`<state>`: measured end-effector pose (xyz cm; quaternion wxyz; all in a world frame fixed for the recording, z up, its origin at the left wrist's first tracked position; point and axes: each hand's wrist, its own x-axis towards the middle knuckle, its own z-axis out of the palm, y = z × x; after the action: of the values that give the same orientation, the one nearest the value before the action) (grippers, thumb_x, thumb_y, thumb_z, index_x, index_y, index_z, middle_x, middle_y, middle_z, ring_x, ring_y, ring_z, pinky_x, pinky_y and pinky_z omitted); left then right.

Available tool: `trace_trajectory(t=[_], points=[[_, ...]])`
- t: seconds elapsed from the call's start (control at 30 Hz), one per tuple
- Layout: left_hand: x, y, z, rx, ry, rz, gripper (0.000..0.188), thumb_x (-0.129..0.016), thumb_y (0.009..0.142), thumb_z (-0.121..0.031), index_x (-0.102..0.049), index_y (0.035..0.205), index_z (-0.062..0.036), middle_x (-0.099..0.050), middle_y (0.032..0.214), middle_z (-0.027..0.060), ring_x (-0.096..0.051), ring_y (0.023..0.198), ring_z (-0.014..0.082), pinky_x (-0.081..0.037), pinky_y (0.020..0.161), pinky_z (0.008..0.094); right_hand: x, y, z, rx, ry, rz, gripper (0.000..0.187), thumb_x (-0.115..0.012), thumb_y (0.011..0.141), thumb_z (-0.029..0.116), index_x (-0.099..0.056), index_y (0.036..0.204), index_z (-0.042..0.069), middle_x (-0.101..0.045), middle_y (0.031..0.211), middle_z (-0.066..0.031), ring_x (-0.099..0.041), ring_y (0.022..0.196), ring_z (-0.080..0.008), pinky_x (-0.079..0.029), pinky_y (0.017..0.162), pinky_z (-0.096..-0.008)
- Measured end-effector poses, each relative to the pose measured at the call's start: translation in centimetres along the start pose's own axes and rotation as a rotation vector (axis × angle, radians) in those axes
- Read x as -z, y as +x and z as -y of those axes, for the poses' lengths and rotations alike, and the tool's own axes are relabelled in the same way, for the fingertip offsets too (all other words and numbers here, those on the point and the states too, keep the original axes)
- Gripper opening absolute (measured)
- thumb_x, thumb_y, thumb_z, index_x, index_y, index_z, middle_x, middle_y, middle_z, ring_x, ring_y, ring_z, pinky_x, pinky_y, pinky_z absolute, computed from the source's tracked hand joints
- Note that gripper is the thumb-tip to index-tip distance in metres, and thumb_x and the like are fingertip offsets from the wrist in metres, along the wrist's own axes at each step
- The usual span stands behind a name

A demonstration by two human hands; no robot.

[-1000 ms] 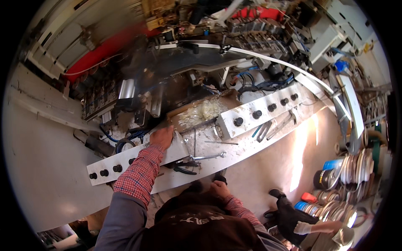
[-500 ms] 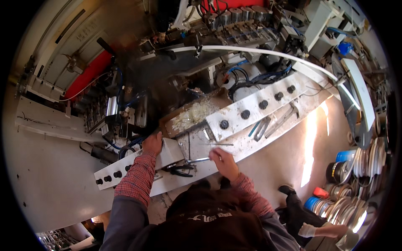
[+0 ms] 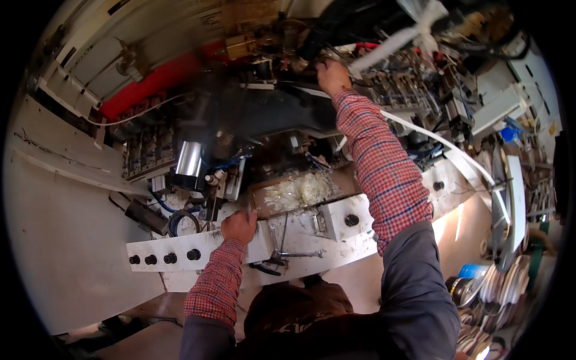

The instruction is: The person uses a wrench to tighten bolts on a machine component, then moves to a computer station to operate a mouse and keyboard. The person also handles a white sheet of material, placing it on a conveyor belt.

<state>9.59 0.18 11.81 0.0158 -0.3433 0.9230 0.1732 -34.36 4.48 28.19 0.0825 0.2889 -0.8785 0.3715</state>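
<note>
My left hand point(image 3: 239, 227) leans on the inner end of a white panel with black knobs point(image 3: 225, 245), beside a shallow tray point(image 3: 261, 211) of pale, crumbly residue. Its fingers lie over the panel's edge. Far forward, my right hand point(image 3: 333, 76) reaches in among the machine parts, its fingers bent; whatever they grip is hidden. A metal wrench point(image 3: 301, 254) lies on the white ledge, near a black-handled tool point(image 3: 265, 267). Across a gap stands another knobbed white panel point(image 3: 343, 221), partly behind my right forearm.
A curved white bar point(image 3: 449, 141) arcs past my right arm. A silver cylinder point(image 3: 189, 157) and a black hose coil point(image 3: 180, 223) sit at left. Stacked reels point(image 3: 507, 282) stand at the lower right. A whitish wrapped strip point(image 3: 390, 47) hangs over the machine's far side.
My right hand has left the wrench and stretched far forward into the machine. The wrench now lies on the ledge. My left hand stays by the panel's end; the view has shifted.
</note>
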Motion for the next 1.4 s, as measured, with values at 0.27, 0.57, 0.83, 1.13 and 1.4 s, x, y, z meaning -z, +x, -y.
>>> trace_trajectory(t=[0.27, 0.57, 0.83, 1.13, 1.4], points=[[0.6, -0.3, 0.3, 0.012, -0.113, -0.041, 0.042, -0.057, 0.094, -0.043, -0.069, 0.083, -0.0036, -0.069, 0.080, 0.0181, -0.068, 0.071, 0.0383, -0.055, 0.066, 0.0492, -4.3, 3.8, -2.7, -0.025, 0.073, -0.001, 0.028, -0.064, 0.085, 0.017, -0.069, 0.108, 0.002, -0.070, 0.106, -0.0254, -0.066, 0.103, -0.0435, -0.053, 0.089, -0.0498], [-3.6, 0.2, 1.5, 0.000, -0.244, 0.041, 0.039, -0.057, 0.095, -0.037, -0.068, 0.096, 0.0005, -0.069, 0.092, 0.0234, -0.068, 0.085, 0.0389, -0.055, 0.074, 0.0513, -9.4, 9.0, -11.4, 0.113, 0.781, -0.043, 0.052, -0.073, 0.082, 0.007, -0.058, 0.132, 0.004, -0.069, 0.124, -0.0121, -0.062, 0.121, -0.0273, -0.048, 0.100, -0.0355], [-7.9, -0.2, 3.1, -0.097, -0.193, -0.154, 0.040, -0.060, 0.092, -0.040, -0.071, 0.096, -0.0023, -0.070, 0.090, 0.0194, -0.068, 0.083, 0.0364, -0.054, 0.074, 0.0505, -10.1, 7.9, -9.2, 0.065, 0.965, -0.124, 0.026, -0.061, 0.099, 0.007, -0.060, 0.123, 0.000, -0.064, 0.120, -0.0137, -0.062, 0.106, -0.0282, -0.056, 0.092, -0.0433], [-6.7, 0.8, 2.5, -0.175, -0.162, -0.253, 0.041, -0.062, 0.089, -0.043, -0.072, 0.096, -0.0038, -0.070, 0.085, 0.0172, -0.068, 0.080, 0.0360, -0.054, 0.073, 0.0506, -9.1, 9.1, -9.2, -0.235, 1.622, -0.073, 0.032, -0.055, 0.098, 0.005, -0.058, 0.130, 0.006, -0.063, 0.130, -0.0096, -0.059, 0.121, -0.0282, -0.045, 0.106, -0.0387], [-6.3, 0.2, 2.9, -0.146, -0.122, -0.308, 0.039, -0.065, 0.087, -0.043, -0.073, 0.093, -0.0049, -0.070, 0.088, 0.0156, -0.068, 0.081, 0.0353, -0.054, 0.073, 0.0496, -9.0, 8.3, -6.6, -0.218, 1.153, -0.097, 0.046, -0.070, 0.095, 0.025, -0.057, 0.133, 0.004, -0.064, 0.127, -0.0099, -0.060, 0.112, -0.0243, -0.049, 0.095, -0.0370]])
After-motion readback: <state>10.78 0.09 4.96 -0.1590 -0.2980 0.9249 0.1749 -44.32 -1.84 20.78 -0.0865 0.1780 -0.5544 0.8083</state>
